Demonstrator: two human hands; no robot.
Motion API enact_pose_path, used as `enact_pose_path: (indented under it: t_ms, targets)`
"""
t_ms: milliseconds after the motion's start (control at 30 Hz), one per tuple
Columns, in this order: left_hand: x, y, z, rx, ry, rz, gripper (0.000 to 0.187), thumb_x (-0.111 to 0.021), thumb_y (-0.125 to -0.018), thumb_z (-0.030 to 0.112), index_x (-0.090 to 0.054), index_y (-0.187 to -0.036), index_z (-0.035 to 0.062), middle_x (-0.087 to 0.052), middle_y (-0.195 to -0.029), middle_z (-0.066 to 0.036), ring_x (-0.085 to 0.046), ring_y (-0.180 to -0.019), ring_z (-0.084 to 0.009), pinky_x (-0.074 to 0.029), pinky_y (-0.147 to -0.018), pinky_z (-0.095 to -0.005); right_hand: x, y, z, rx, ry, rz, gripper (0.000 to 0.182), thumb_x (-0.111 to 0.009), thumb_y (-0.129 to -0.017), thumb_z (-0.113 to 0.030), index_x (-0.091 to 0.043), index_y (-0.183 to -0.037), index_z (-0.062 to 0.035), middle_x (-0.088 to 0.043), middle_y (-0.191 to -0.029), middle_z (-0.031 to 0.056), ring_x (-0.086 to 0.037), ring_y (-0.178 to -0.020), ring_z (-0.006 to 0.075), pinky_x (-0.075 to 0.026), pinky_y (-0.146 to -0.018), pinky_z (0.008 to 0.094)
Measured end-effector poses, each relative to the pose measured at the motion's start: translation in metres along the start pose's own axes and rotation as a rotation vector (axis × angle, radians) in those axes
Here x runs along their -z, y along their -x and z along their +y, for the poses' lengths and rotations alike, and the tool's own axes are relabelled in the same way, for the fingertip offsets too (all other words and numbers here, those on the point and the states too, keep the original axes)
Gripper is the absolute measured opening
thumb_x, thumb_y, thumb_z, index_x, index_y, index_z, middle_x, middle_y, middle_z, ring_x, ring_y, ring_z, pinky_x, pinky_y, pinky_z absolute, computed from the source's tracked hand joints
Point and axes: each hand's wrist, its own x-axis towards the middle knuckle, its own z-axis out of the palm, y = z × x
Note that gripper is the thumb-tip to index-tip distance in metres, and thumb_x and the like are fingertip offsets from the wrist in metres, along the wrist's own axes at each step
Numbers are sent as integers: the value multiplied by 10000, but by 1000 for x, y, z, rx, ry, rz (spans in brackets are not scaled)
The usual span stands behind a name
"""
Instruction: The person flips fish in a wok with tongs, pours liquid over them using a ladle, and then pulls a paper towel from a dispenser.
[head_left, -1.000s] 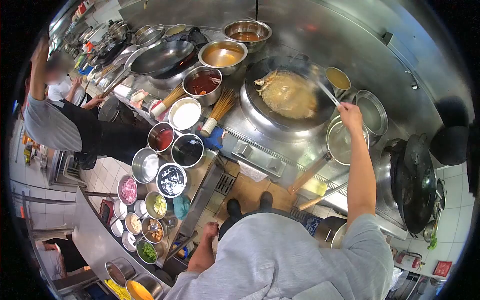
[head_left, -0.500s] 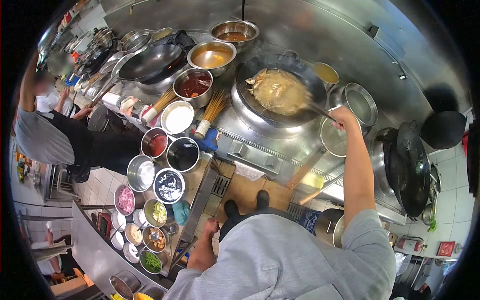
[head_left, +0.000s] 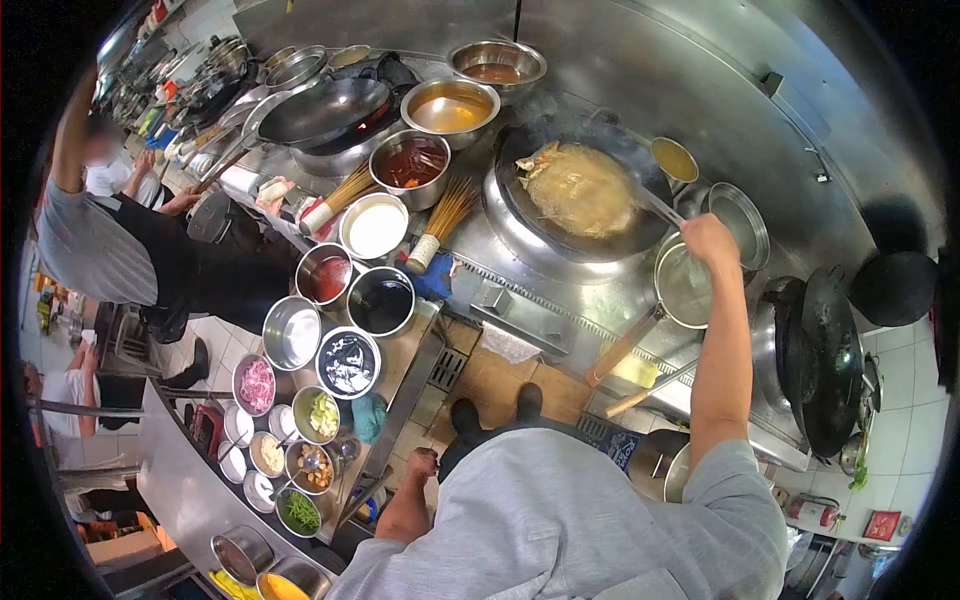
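In the head view, my right hand (head_left: 708, 240) is closed round the handle of a long metal cooking utensil (head_left: 657, 206). Its far end reaches into the large dark wok (head_left: 513, 207), and its tip is hard to make out. Inside the wok a big golden piece of food, perhaps a whole fish (head_left: 575, 190), lies in bubbling oil, with steam rising behind. Beneath my right hand is a round metal strainer or pan (head_left: 683, 283) with a wooden handle. My left hand (head_left: 424, 463) hangs low beside my body, fingers curled in and nothing visible in it.
Metal bowls of sauce (head_left: 450, 106) and a bamboo brush (head_left: 441, 223) stand left of the wok. A side counter holds chopped-ingredient bowls (head_left: 317, 416). A second wok (head_left: 325, 113) sits further left, near a co-worker (head_left: 100, 250). More woks (head_left: 822, 365) stack at right.
My right hand has shifted slightly, and the utensil has moved toward the wok's right side. The food now looks more gathered together. The whole view has swung a little; my left hand stays low.
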Motion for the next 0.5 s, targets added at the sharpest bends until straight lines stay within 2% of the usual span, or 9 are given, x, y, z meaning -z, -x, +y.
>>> enact_pose_path:
  t_ms: [33, 100, 133, 167, 233, 267, 333, 467, 500]
  targets:
    - [7, 4, 7, -118, -245, 9, 93, -627, -737, 147, -649, -736, 56, -671, -781, -90, -664, -682, -246, -546, -635, -357, -4, -2, -7, 168, 78, -52, 369, -490, -836, -278, -678, -891, 35, -648, -948, 261, -632, -929, 403, -492, -835, 447]
    - [20, 3, 21, -11, -135, -41, 96, -643, -729, 147, -657, -763, 58, -668, -782, -89, -656, -667, -262, -545, -636, -365, -17, -19, -20, 500, 231, -155, 357, -493, -835, -268, -685, -940, 14, -643, -995, 254, -630, -948, 398, -488, -862, 448]
    - [23, 2, 24, 42, -80, -65, 103, -651, -725, 147, -661, -777, 59, -667, -783, -88, -652, -660, -270, -544, -637, -369, -29, -26, -27, 577, 314, -176, 352, -496, -831, -258, -685, -951, 13, -644, -1012, 239, -629, -960, 387, -488, -857, 446]
    - [26, 1, 26, 7, -64, -32, 114, -643, -741, 147, -660, -800, 50, -659, -765, -87, -643, -642, -267, -540, -621, -370, -41, -31, -34, 656, 399, -196, 347, -499, -828, -248, -685, -962, 12, -646, -1030, 223, -629, -973, 376, -489, -852, 444]
    - [27, -3, 25, -57, -26, 38, 138, -626, -773, 147, -657, -845, 33, -644, -730, -85, -625, -606, -260, -531, -590, -372, -59, -31, -50, 294, -1, -187, 313, -467, -828, -202, -646, -771, 48, -620, -784, 241, -640, -734, 349, -497, -687, 436]
    - [27, -5, 25, 76, 352, 49, 149, -612, -788, 145, -650, -865, 24, -631, -715, -80, -610, -589, -246, -520, -568, -366, -64, -31, -58, 113, -198, -182, 337, -451, -828, -179, -626, -676, 66, -607, -661, 249, -646, -615, 336, -501, -604, 433]
    - [30, -8, 33, 343, 1113, 70, 171, -584, -817, 142, -638, -905, 5, -605, -686, -69, -580, -556, -217, -497, -525, -353, -61, -31, -70, 236, -206, -189, 352, -438, -821, -177, -607, -638, 72, -576, -583, 227, -613, -533, 322, -488, -553, 427]
    - [24, -2, 37, 332, 1126, 146, 190, -543, -844, 142, -627, -937, 0, -564, -656, -49, -553, -544, -170, -465, -491, -320, -49, -38, -92, 250, -156, -329, 362, -432, -816, -170, -610, -618, 75, -574, -527, 193, -588, -457, 313, -474, -490, 415]
    - [3, -11, 20, 325, 1088, 132, 175, -552, -830, 138, -634, -917, 9, -563, -654, -50, -555, -544, -167, -466, -493, -314, -40, -35, -101, 165, -128, -406, 305, -442, -813, -171, -630, -748, 60, -596, -708, 208, -598, -651, 328, -475, -618, 420]
